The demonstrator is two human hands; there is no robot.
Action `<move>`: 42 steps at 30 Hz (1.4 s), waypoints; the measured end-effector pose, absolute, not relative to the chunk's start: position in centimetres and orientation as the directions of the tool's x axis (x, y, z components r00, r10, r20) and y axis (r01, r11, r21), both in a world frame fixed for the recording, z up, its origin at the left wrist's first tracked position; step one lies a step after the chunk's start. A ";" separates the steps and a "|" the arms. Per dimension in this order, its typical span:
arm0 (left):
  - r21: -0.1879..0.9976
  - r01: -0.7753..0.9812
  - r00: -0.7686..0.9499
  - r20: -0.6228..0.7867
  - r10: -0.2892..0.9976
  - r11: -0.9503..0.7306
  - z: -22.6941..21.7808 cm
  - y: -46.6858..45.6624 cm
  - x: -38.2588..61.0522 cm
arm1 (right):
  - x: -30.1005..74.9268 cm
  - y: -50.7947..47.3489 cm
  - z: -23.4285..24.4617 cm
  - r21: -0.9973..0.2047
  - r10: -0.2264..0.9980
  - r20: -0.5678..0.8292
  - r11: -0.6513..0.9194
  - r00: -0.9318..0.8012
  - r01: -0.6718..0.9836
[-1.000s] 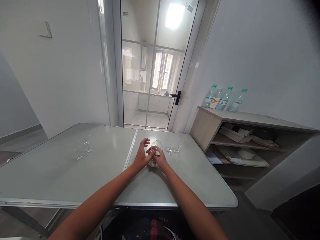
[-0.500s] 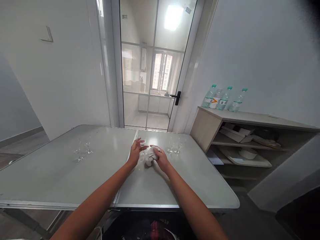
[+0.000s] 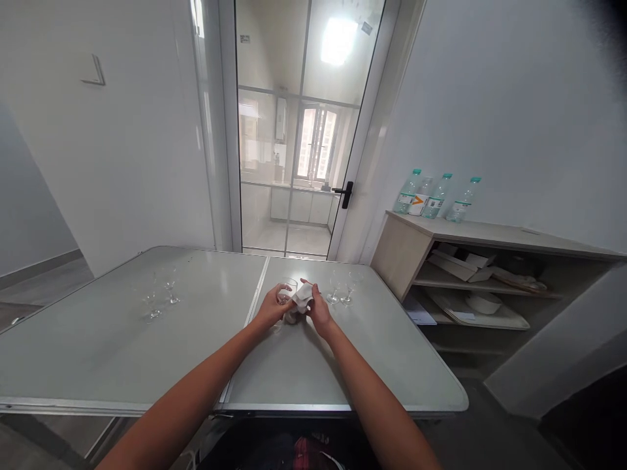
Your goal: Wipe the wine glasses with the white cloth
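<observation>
Left hand clamped round a clear wine glass, bowl showing above the fingers. Right hand pinched shut on a white cloth, pressed to the glass just left of it. 2 stemmed glasses near, right of right hand. 2 more glasses well left of left hand. All on grey table.

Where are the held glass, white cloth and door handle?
held glass [image 3: 286,290]: head view, on its bowl.
white cloth [image 3: 304,297]: head view, on its bunched middle.
door handle [image 3: 343,191]: head view, on its black lever.
</observation>
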State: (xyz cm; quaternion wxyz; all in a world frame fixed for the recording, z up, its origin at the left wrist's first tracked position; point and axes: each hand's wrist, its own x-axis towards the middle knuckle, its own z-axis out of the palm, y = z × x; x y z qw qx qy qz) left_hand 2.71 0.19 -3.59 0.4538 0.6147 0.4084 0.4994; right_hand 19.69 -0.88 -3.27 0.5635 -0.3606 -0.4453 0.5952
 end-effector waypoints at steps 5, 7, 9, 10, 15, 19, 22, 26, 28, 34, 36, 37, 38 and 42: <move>0.965 0.004 0.109 0.261 0.959 -0.263 -2.4 -0.1 1.9 | 20.3 0.2 -3.8 -0.910 0.998 -0.051 -0.029 0.043 -0.414; 0.961 -0.017 0.099 0.275 0.956 -0.275 -2.1 -0.1 1.8 | 20.7 0.2 -3.4 -0.877 0.997 -0.081 -0.065 0.012 -0.476; 0.958 -0.040 0.077 0.287 0.955 -0.284 -2.1 -0.1 1.7 | 20.9 -0.1 -2.8 -0.858 0.994 -0.042 -0.087 -0.100 -0.506; 0.957 -0.049 0.059 0.290 0.955 -0.287 -2.1 -0.1 1.7 | 20.9 -0.4 -2.5 -0.865 0.987 -0.011 -0.091 -0.163 -0.493; 0.956 -0.037 0.013 0.290 0.957 -0.290 -2.2 -0.1 1.7 | 20.2 -1.2 -2.4 -0.923 0.975 0.126 0.048 -0.182 -0.381; 0.954 -0.031 -0.020 0.297 0.955 -0.297 -2.0 -0.2 1.6 | 20.3 -0.3 -3.2 -0.913 0.993 0.106 0.073 -0.059 -0.401; 0.956 -0.019 -0.010 0.293 0.956 -0.293 -1.9 -0.2 1.6 | 20.8 0.1 -3.2 -0.905 1.000 0.003 -0.010 -0.031 -0.426; 0.927 0.077 -0.001 0.369 0.929 -0.368 -1.9 -0.5 1.5 | 20.9 -0.8 -2.3 -0.852 0.969 -0.013 -0.140 -0.248 -0.504; 0.872 0.184 0.034 0.456 0.889 -0.454 -1.8 -0.8 1.4 | 20.5 -1.5 -2.1 -0.861 0.958 -0.002 -0.147 -0.287 -0.486; 0.640 0.426 0.215 0.615 0.758 -0.640 -1.7 -1.4 1.3 | 19.5 -0.8 -3.1 -0.836 0.992 0.054 -0.018 -0.115 -0.548; 0.642 0.444 0.167 0.626 0.762 -0.625 -1.7 -1.2 1.2 | 20.0 0.1 -3.5 -0.772 0.998 0.057 0.062 0.028 -0.632; 0.658 0.447 0.131 0.622 0.772 -0.606 -1.7 -1.1 1.1 | 20.3 0.5 -3.6 -0.753 0.998 0.047 0.070 0.053 -0.655; 0.676 0.450 0.097 0.612 0.785 -0.583 -1.6 -0.9 1.0 | 20.7 0.8 -3.8 -0.743 0.999 0.029 0.051 0.043 -0.667; 0.670 0.527 0.047 0.591 0.805 -0.523 -1.8 -0.2 0.5 | 21.4 1.1 -4.4 -0.781 0.978 -0.099 -0.189 -0.181 -0.595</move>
